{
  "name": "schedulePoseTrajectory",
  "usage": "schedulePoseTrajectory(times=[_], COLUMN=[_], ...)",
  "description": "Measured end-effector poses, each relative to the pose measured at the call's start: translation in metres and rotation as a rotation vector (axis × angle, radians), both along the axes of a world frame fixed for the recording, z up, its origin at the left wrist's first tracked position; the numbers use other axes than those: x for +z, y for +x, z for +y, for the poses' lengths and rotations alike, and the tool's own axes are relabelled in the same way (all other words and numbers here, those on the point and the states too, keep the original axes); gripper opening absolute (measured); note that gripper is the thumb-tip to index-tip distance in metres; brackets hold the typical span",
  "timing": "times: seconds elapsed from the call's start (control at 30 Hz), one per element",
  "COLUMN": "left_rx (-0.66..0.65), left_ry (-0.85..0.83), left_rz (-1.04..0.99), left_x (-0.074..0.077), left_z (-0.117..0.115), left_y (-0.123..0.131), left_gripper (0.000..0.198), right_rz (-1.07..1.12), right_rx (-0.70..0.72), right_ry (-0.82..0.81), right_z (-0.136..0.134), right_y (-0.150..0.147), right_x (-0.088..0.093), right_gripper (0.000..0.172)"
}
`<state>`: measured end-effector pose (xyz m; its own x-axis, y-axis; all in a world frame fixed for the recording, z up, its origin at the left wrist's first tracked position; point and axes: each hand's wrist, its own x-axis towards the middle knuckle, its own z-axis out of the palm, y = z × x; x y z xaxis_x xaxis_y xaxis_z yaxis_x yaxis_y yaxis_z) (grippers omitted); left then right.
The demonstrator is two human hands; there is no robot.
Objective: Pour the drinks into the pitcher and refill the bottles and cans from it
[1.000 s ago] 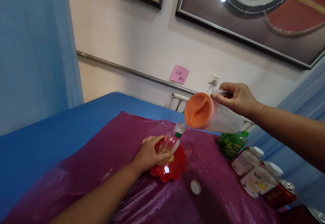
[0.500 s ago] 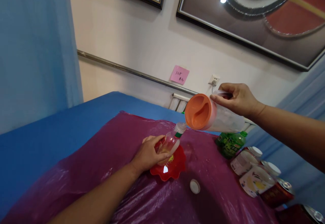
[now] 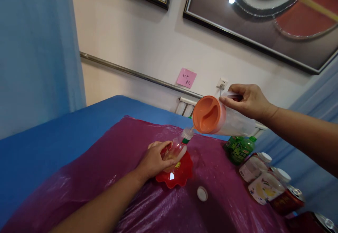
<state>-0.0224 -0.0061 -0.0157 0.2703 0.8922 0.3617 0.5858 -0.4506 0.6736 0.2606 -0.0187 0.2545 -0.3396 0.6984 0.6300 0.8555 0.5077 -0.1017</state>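
Note:
My left hand point(image 3: 155, 159) is wrapped round a clear bottle point(image 3: 176, 150), which leans to the right with its mouth open. Beneath the bottle lies a red scalloped dish point(image 3: 182, 175) with a yellow mark in its middle. My right hand point(image 3: 248, 100) grips the handle of a translucent pitcher point(image 3: 235, 123) with an orange lid point(image 3: 207, 115). The pitcher is tipped to the left, its lid end just above the bottle's mouth. A thin stream of liquid runs between them. Some liquid shows low in the bottle. A white cap point(image 3: 202, 193) lies on the purple sheet.
A purple plastic sheet point(image 3: 111, 166) covers part of the blue surface point(image 3: 66, 138). On the right stand green bottles point(image 3: 241, 150), clear jars with white lids point(image 3: 268, 187) and dark red cans point(image 3: 287, 199). Behind are a metal rail point(image 3: 137, 73) and a wall socket point(image 3: 222, 83).
A thin stream now shows between the pitcher and the bottle's mouth. The pitcher and my right hand have shifted very slightly upward; my left hand stays in place.

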Motion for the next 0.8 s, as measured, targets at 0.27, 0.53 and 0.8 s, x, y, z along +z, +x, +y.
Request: schedulePoseTrajectory(times=[0.27,0.53,0.8], left_rx=[0.008,0.005,0.002], left_ry=[0.012,0.017,0.008], left_rz=[0.004,0.011,0.018], left_x=[-0.0001,0.0004,0.0000], left_z=[-0.0004,-0.0004,-0.0004], left_y=[0.0003,0.0006,0.0010], left_gripper=[0.074,0.072,0.077], right_rz=[-0.018,-0.028,-0.027], right_rx=[-0.014,-0.013,0.003], right_ry=[0.017,0.030,0.012], right_z=[-0.0009,-0.0007,-0.0018], right_y=[-0.0005,-0.0008,-0.0021], right_x=[0.0034,0.0046,0.0069], right_gripper=[0.049,0.047,0.047])
